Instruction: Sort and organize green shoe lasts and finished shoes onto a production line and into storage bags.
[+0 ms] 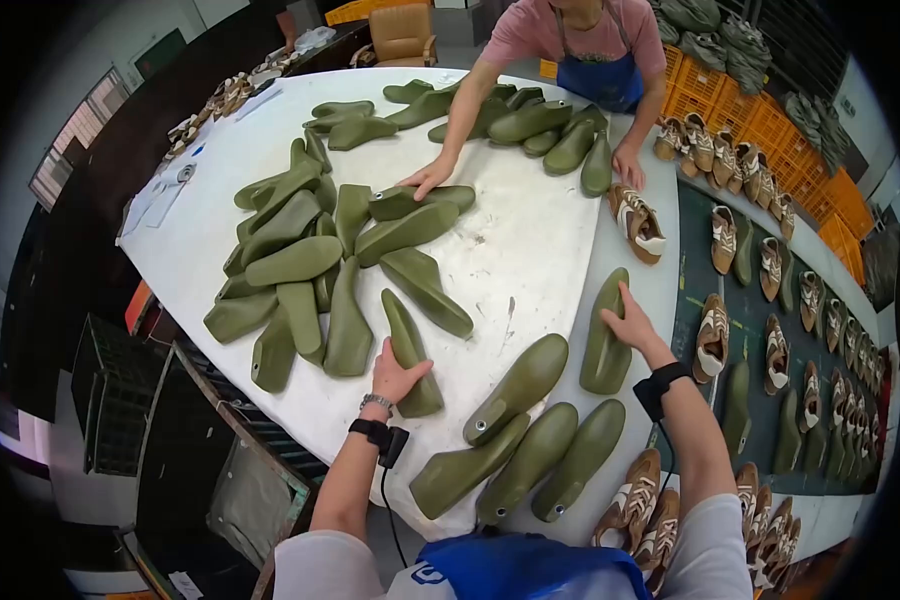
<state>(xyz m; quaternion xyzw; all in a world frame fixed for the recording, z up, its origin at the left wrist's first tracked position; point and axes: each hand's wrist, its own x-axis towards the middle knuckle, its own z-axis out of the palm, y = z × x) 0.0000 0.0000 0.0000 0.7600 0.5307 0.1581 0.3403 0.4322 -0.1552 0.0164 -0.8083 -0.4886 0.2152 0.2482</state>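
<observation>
My left hand (396,376) grips a green shoe last (401,322) by its middle, at the near edge of a big pile of green shoe lasts (292,258). To the right, my right hand (632,322) is closed around the side of another green shoe last (604,364), which lies lengthwise on the pale strip beside the white cloth. Between my forearms, several loose shoe lasts (530,455) lie side by side close to my body. Across the table a co-worker's hand (433,178) rests on a shoe last (395,204) at the pile's far right.
A brown and white sneaker (637,225) lies near the co-worker's other hand. On the right, a dark green conveyor belt (695,210) carries rows of sneakers and lasts. More sneakers (638,505) stand by my right elbow. Orange crates (715,95) are stacked behind; a dark rack (185,440) stands at left.
</observation>
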